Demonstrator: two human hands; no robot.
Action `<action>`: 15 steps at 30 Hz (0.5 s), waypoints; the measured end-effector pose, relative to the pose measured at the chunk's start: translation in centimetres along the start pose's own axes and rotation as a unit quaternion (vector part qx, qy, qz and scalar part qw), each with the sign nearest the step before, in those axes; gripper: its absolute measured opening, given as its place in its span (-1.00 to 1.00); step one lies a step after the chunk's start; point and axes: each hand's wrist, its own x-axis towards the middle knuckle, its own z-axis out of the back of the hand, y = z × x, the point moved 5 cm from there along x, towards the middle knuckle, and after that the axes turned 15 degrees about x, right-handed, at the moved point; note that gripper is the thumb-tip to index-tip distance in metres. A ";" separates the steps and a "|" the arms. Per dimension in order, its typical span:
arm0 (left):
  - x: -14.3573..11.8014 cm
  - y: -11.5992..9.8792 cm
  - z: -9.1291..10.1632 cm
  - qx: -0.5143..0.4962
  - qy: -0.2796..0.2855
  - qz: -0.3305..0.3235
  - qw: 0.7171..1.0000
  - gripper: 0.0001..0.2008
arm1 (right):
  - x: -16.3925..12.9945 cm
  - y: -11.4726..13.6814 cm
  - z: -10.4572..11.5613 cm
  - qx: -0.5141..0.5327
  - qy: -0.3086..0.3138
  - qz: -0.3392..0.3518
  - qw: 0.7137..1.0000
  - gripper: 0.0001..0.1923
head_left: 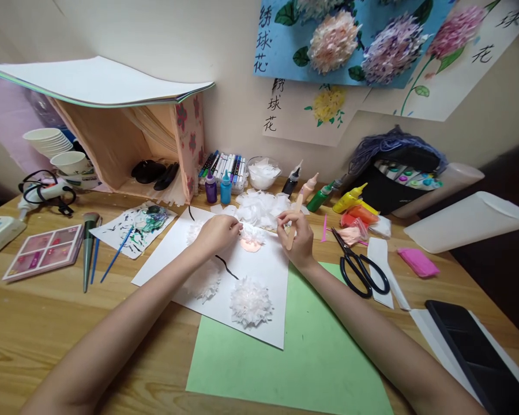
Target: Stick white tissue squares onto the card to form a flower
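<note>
**Head view: two hands at a paper flower on a white sheet**

Head camera looks down on a wooden desk (34, 323), and the white sheet (259, 271) at its middle serves as landmark for all else. Over the far part of that sheet the left hand (218, 232) is curled, its fingertips pinched on a tuft of white tissue at the peach-coloured patch (251, 246). Just beside it, at the sheet's far right edge, the right hand (296, 233) is closed around a peach squeeze bottle (297, 214), held upright with its nozzle up. Whether the bottle touches the sheet cannot be told.

On the sheet's near part lie two fluffy white tissue flowers (251, 301), with a thin black painted stem (227, 266) between them and the hands. A heap of cut tissue squares (262, 207) lies at the sheet's far edge.

Under the sheet's near right corner is a green sheet (311, 357). Right of the white sheet lie black scissors (358, 268), and beyond them a row of paint bottles (328, 196). Left of the sheet are blue brushes (112, 256), a paint-smeared paper (134, 227) and a pink palette box (45, 251). Beyond the sheet stands a tray of markers (225, 167).
</note>
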 end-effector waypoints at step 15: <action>-0.3 -0.8 1.3 -0.215 0.090 -0.059 0.971 -0.86 | -1.6 1.7 -3.2 0.119 0.139 -0.113 0.977 -0.85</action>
